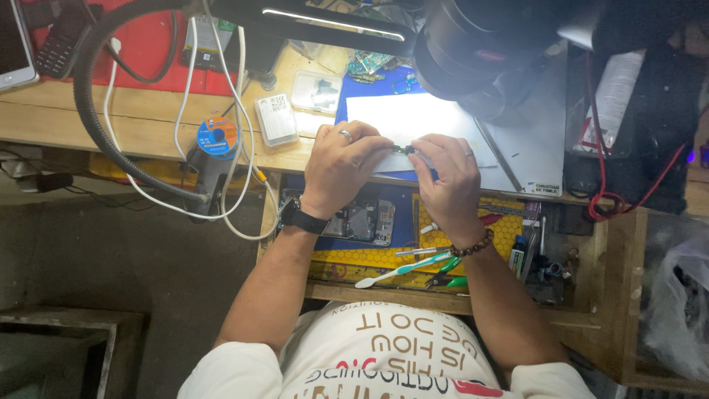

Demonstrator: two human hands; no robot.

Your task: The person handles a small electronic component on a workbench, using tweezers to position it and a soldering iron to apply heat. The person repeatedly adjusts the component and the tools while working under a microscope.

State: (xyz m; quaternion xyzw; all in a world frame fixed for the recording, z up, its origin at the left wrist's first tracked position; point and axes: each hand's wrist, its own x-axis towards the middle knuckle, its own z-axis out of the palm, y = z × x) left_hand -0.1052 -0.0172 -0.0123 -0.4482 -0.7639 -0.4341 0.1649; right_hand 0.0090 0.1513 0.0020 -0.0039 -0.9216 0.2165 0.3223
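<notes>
Both hands meet over the white sheet [413, 122] that lies on the wooden worktop [148, 122], and this sheet is the landmark for all places here. The left hand [341, 166] and the right hand [450, 174] pinch together one small dark part [404, 149] at the near edge of the sheet; the fingers [380, 148] of each hand are closed on its ends, and the part is too small to tell what it is. Just above the sheet hangs a big dark microscope head [473, 52]. To the left of the sheet lies a small white box [275, 118], and further left a round blue and orange solder spool [217, 137] stands on a holder. Below the sheet, in an open drawer, an opened phone [362, 222] rests on a blue mat [402, 222], with a white toothbrush [399, 271] near the yellow mat [502, 229] at its front.
</notes>
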